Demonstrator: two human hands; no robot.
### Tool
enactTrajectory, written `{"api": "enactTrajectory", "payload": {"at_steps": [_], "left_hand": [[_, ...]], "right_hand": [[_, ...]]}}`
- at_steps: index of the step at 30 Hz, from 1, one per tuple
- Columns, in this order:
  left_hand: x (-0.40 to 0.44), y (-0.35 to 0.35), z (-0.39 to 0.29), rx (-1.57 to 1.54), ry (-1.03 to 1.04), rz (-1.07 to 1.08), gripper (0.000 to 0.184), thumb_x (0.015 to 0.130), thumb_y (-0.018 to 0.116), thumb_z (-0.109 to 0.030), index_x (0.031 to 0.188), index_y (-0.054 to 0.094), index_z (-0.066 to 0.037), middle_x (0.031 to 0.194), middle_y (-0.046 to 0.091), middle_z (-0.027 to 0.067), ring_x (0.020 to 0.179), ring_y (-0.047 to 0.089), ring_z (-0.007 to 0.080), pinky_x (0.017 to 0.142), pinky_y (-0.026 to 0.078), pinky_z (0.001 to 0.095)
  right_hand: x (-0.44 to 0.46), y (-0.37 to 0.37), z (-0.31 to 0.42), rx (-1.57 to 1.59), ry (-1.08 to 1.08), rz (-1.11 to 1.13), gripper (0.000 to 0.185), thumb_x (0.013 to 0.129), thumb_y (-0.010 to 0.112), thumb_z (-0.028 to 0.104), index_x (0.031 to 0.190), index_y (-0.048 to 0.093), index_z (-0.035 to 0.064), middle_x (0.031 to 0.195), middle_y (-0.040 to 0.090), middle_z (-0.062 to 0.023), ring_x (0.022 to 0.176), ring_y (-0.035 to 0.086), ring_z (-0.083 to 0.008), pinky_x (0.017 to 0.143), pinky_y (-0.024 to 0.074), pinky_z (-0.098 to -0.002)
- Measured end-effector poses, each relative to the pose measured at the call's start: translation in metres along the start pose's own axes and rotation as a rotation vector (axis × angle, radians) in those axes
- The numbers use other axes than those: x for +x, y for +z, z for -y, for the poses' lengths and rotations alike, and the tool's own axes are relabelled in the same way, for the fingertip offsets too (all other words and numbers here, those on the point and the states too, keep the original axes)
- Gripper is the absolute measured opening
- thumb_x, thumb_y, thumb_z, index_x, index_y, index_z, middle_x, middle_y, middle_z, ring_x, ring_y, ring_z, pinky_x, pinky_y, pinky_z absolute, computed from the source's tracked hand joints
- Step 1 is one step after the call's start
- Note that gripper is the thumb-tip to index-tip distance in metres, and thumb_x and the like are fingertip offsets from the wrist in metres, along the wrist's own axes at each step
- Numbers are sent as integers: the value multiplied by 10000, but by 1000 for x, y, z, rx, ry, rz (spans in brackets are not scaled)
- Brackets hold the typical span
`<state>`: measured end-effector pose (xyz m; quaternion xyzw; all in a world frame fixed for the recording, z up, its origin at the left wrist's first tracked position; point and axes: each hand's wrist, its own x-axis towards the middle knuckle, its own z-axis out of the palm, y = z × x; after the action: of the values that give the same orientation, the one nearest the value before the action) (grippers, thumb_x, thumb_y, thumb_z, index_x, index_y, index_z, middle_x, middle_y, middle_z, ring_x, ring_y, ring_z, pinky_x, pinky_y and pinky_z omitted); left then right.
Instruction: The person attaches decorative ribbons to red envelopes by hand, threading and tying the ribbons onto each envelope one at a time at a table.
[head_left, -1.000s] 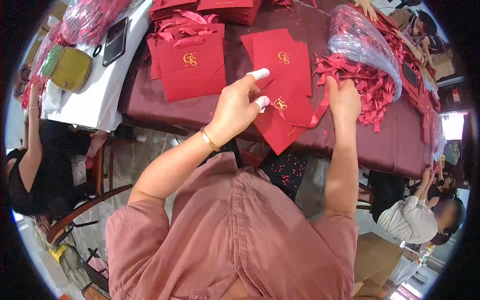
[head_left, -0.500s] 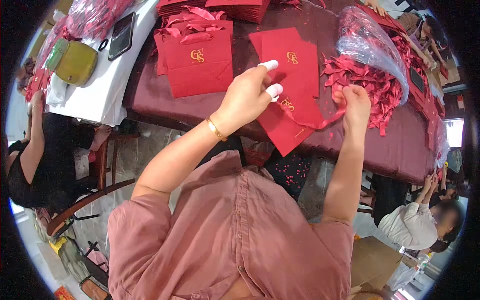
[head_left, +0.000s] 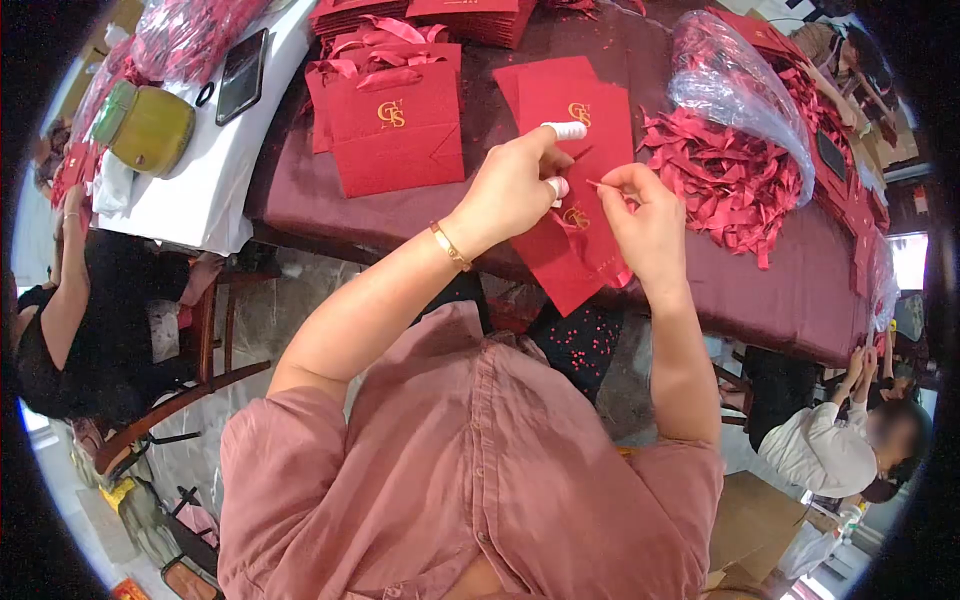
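My right hand (head_left: 650, 225) has its thumb and forefinger together on the end of a red ribbon (head_left: 595, 184), with a short tip poking out towards my left hand (head_left: 500, 195). That short tip looks right to me: a long free end would flop, while a stub stays stiff enough to steer. I'd keep the pinch light and flat so the ribbon doesn't twist or crush.

My left thumb and forefinger, both wrapped in white, stand apart at the tips over a red paper bag (head_left: 560, 275). I can't tell whether they clamp the paper or only rest against it, since the hand hides part of the edge. The bag lies slanted just under my grip, its gold letters beside the wrapped thumb. I judge the left hand's work is to steady the paper near where the ribbon end is, as thin card bends if pushed without backing. The wraps may dull my touch, so I'd trust my eyes there.

More ribbon shows loosely below my fingers, over the bag; I'd leave it slack, as a tug could slip the end from my pinch. Just beyond my grip lies another flat bag (head_left: 605, 100). Left of it, apart from my hands, stands a bag with ribbon handles (head_left: 395, 150). Right of my right hand, a heap of ribbons (head_left: 715, 180) spills from clear plastic (head_left: 735, 85) onto the dark cloth (head_left: 760, 290).
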<state>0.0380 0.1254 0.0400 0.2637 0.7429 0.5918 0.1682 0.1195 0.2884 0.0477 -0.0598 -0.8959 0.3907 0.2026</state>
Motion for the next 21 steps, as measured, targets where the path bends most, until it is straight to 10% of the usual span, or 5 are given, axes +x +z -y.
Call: {"api": "enactTrajectory", "payload": {"at_steps": [21], "left_hand": [[-13,4,-13,-60,49,84,680,797,583,124,1418,458,-122,1015,661,83,850,591,120,778,511,295]], "right_hand": [[4,-9,14,-204,-16,-26,59,742,658,27,762,608,3,736,644,-167,698,650,-339,635,507,-418]]}}
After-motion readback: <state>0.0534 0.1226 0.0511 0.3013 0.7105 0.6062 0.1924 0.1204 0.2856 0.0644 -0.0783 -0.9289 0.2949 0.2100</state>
